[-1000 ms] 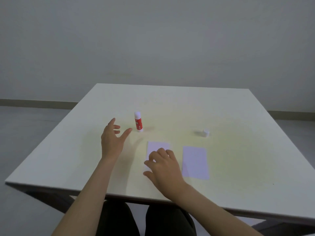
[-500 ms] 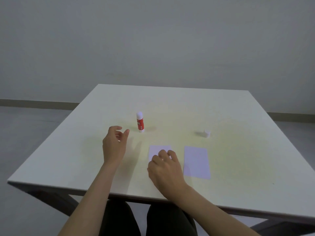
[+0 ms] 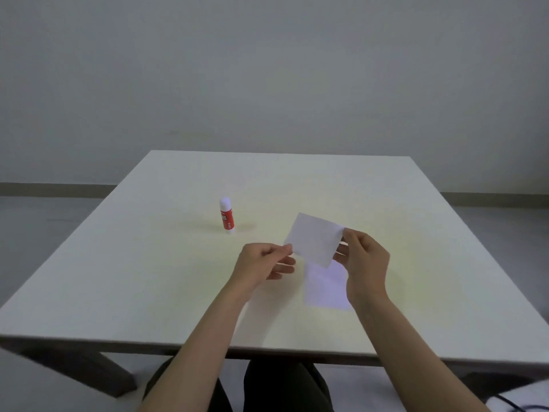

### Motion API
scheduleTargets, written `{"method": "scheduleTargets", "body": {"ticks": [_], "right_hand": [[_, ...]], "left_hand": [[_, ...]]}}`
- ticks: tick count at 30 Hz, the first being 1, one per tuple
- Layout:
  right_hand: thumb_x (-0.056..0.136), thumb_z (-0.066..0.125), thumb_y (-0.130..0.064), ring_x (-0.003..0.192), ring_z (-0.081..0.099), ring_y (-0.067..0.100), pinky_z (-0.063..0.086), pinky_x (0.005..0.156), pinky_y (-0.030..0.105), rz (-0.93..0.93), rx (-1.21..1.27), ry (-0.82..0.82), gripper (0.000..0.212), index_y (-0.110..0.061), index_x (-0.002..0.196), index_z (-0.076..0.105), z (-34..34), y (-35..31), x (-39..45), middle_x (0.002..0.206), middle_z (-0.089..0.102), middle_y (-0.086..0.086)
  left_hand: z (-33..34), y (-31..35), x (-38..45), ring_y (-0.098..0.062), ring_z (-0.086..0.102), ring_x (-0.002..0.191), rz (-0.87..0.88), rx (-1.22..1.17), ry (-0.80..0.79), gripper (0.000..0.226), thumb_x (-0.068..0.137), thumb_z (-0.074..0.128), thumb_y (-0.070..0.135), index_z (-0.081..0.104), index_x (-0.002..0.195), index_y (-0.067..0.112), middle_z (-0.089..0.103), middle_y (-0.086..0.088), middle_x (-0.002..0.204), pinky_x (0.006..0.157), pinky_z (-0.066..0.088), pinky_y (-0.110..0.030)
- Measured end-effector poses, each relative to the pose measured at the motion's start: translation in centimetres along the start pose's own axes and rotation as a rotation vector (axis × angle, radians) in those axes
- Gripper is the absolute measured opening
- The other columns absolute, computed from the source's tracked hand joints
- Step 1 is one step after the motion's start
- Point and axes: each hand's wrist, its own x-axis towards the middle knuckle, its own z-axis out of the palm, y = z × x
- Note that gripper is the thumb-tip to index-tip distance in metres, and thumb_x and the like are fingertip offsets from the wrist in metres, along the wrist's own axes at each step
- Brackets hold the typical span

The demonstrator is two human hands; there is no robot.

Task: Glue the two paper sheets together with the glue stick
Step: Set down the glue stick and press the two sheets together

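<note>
I hold a small white paper sheet [image 3: 314,239] in the air above the table, tilted. My left hand [image 3: 263,264] pinches its left corner and my right hand [image 3: 365,261] pinches its right edge. Beneath it, a second white sheet [image 3: 326,288] lies flat on the table, partly hidden by my right hand. The red glue stick [image 3: 227,216], its white tip uncovered, stands upright to the left and further back, apart from both hands.
The white table [image 3: 148,278] has its near edge just above my knees. A grey wall stands behind the table's far edge. The glue stick's cap is hidden from view.
My right hand has lifted the left sheet off the table and carried it to the right. My left hand has come over from beside the glue stick and taken its other end.
</note>
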Motion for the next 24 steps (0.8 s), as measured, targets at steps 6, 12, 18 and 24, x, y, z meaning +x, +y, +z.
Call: {"method": "scheduleTargets", "body": {"ticks": [6, 12, 18, 24], "right_hand": [[0.087, 0.056, -0.001, 0.068, 0.067, 0.025, 0.061, 0.068, 0.027, 0.041, 0.073, -0.013, 0.014, 0.002, 0.078, 0.067, -1.4, 0.9, -0.8, 0.076, 0.067, 0.013], [0.086, 0.063, -0.006, 0.067, 0.065, 0.022, 0.053, 0.065, 0.031, -0.031, -0.165, -0.151, 0.011, -0.010, 0.081, 0.072, -3.0, 0.9, -0.3, 0.078, 0.070, 0.011], [0.085, 0.064, -0.007, 0.055, 0.052, 0.020, 0.042, 0.052, 0.028, -0.015, -0.280, -0.256, 0.011, -0.003, 0.077, 0.071, -4.1, -1.5, 2.4, 0.070, 0.065, 0.008], [0.082, 0.064, 0.002, 0.045, 0.053, 0.017, 0.047, 0.043, 0.023, 0.139, -0.373, -0.332, 0.009, 0.005, 0.074, 0.066, -5.7, -0.7, 3.0, 0.061, 0.059, 0.011]], "left_hand": [[2.7, 0.7, 0.4, -0.015, 0.072, 0.070, -0.031, -0.362, 0.071, 0.008, 0.082, 0.068, 0.006, 0.065, 0.090, 0.008, 0.072, -0.006, 0.083, 0.065, 0.058, -0.022], [2.9, 1.9, 1.2, -0.020, 0.067, 0.069, 0.126, -0.347, 0.178, 0.012, 0.081, 0.066, -0.002, 0.064, 0.083, 0.009, 0.067, -0.011, 0.079, 0.063, 0.057, -0.020], [3.1, 2.2, 1.6, -0.015, 0.068, 0.063, 0.177, -0.144, 0.101, 0.012, 0.078, 0.069, -0.001, 0.066, 0.081, 0.010, 0.067, -0.010, 0.076, 0.071, 0.059, -0.030], [3.2, 1.2, 1.1, -0.010, 0.068, 0.057, 0.092, 0.072, 0.051, 0.012, 0.075, 0.073, 0.005, 0.066, 0.076, 0.015, 0.071, -0.002, 0.070, 0.061, 0.053, -0.023]]}}
